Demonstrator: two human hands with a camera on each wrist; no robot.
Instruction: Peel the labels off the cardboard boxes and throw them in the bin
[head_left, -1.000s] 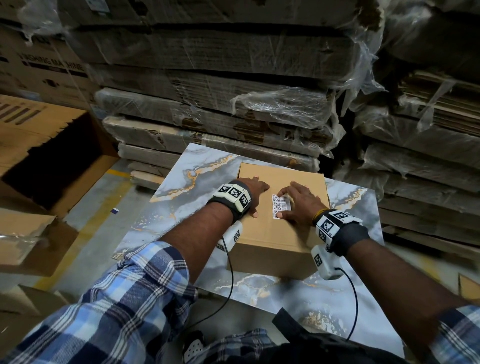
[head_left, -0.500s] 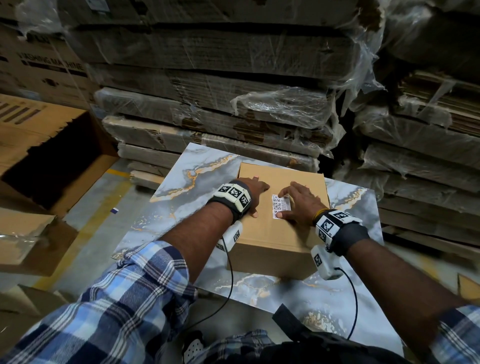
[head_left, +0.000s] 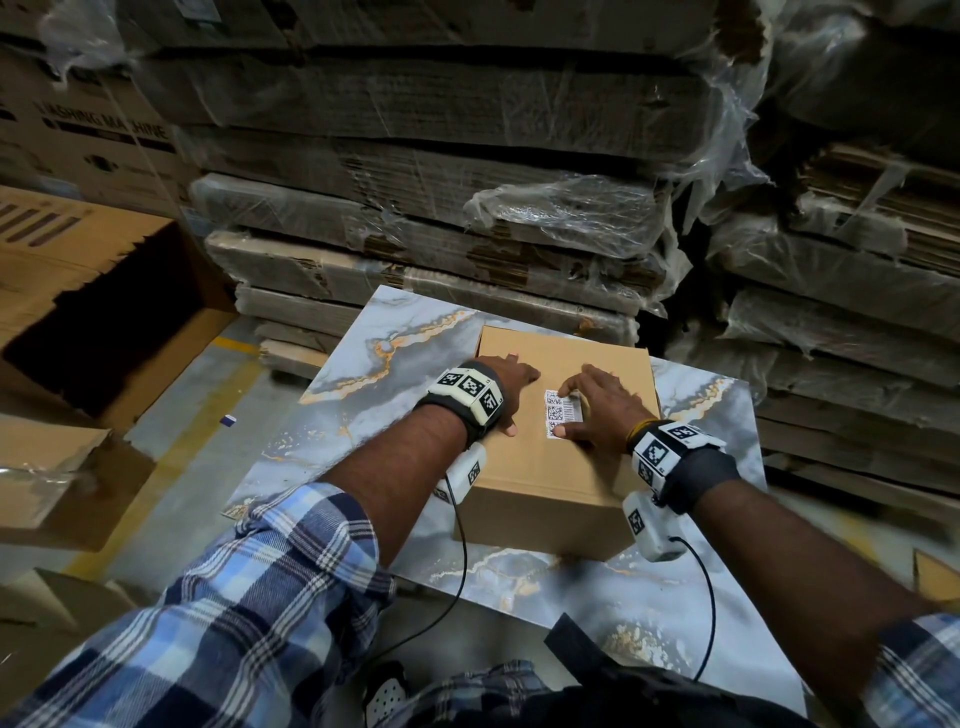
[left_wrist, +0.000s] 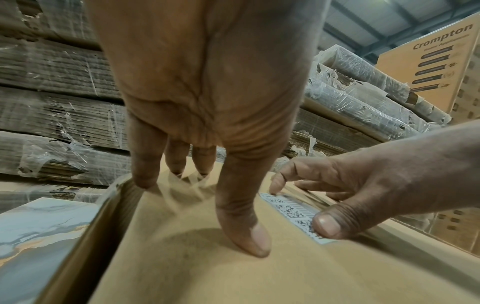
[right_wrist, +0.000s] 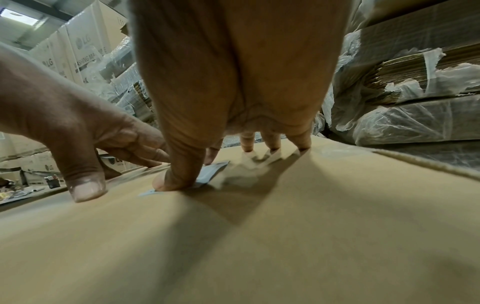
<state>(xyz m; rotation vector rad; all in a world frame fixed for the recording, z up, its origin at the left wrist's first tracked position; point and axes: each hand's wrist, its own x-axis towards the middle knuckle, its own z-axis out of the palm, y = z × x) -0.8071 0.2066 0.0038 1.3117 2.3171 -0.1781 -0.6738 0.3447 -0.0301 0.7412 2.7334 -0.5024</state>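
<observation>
A plain brown cardboard box (head_left: 550, 483) sits on a marbled slab (head_left: 374, 384). A white barcode label (head_left: 554, 414) is stuck on its top. My left hand (head_left: 517, 392) lies spread on the box top left of the label, fingertips and thumb (left_wrist: 249, 236) pressing down. My right hand (head_left: 574, 410) spans the label: its thumb (left_wrist: 327, 225) presses the near end and the bent index fingertip (left_wrist: 275, 188) touches the far end. In the right wrist view the label (right_wrist: 210, 173) lies almost flat under the thumb, its far corner barely raised.
Plastic-wrapped stacks of flattened cardboard (head_left: 441, 218) rise right behind the slab, with more stacks (head_left: 857, 322) to the right. A big open carton (head_left: 109, 322) lies on its side at the left, above grey floor with a yellow line (head_left: 171, 457).
</observation>
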